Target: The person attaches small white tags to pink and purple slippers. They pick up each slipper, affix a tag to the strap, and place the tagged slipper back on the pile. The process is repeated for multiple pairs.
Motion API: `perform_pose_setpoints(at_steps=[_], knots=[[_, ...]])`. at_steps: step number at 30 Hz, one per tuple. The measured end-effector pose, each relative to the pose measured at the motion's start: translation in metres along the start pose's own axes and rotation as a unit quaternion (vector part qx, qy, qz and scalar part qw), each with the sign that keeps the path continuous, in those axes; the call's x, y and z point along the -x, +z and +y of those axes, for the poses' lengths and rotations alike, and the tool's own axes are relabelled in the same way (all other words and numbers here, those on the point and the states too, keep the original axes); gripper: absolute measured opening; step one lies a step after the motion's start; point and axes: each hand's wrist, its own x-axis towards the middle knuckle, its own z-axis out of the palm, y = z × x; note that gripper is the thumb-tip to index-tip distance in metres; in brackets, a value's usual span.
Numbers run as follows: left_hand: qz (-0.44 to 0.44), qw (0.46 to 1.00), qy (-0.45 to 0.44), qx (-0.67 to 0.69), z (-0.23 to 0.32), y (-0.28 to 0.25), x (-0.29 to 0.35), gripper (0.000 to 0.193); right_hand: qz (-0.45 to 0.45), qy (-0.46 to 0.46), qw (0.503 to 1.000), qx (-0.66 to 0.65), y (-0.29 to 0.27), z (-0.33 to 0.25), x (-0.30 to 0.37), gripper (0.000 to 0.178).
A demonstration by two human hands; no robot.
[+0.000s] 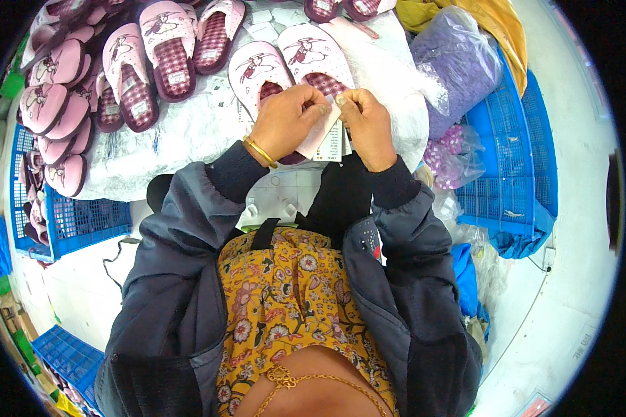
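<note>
My left hand [285,119], with a gold bangle at the wrist, pinches the upper end of a pink card tag [316,139]. My right hand [368,131] meets it from the other side, thumb and forefinger closed at the tag's top corner. Behind the pink card hangs a white printed card [332,146]. Just beyond my hands lie a left pink slipper [257,68] and a right pink slipper [316,54], side by side with toes pointing away. Both have a dark line drawing on top and checked maroon insoles. My hands cover part of their heel ends.
Plastic sheeting covers the worktable [188,149]. More slippers [165,52] lie at the far left, and a slipper pile [55,118] rises by a blue crate [90,221]. At right, another blue crate [497,160] stands beside a bagged purple bundle [459,66].
</note>
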Motion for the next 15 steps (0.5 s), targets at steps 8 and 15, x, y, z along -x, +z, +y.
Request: perform_pose_setpoints(at_steps=[8, 15], knots=[[0.057, 0.989, -0.074, 0.113, -0.002, 0.018, 0.001, 0.020, 0.026, 0.040, 0.996, -0.077, 0.014, 0.012, -0.003, 0.023], [0.081, 0.983, -0.086, 0.141, -0.007, 0.025, -0.001, 0.019, 0.020, 0.091, 0.984, -0.155, 0.014, -0.005, 0.003, 0.026]])
